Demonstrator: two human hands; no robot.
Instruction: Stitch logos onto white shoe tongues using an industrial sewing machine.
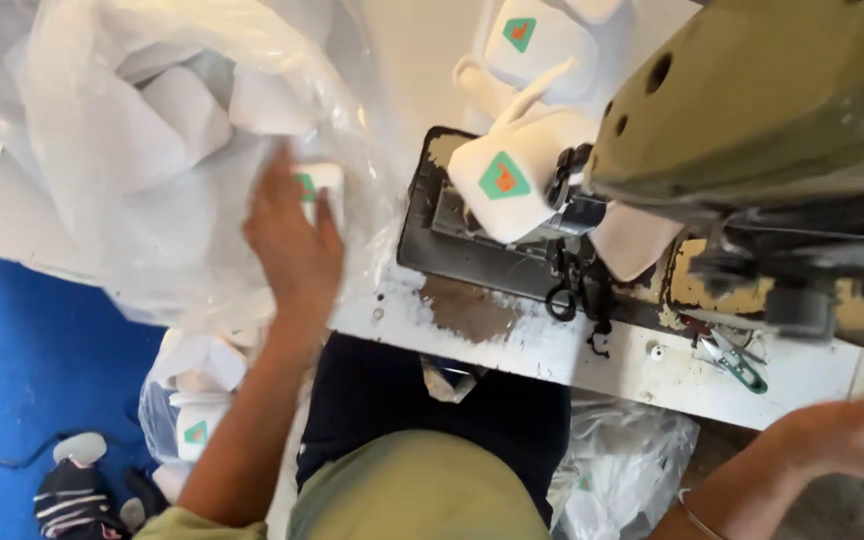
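Your right hand (857, 435) hovers low at the table edge (552, 350), blurred — you cannot tell how its fingers sit. Your left hand (292, 240) reaches into the clear plastic bag (152, 150), fingers closing around a white fabric piece (320, 182) with a green patch — a pickup step, it seems. Next calls for carrying it to the sewing machine (752, 100), where another patched piece (507, 180) lies.

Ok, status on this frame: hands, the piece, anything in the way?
Left hand reaching into clear plastic bag, at a white piece; grip unclear. Right hand blurred, empty-looking. Another white piece under sewing machine. Nothing blocking.
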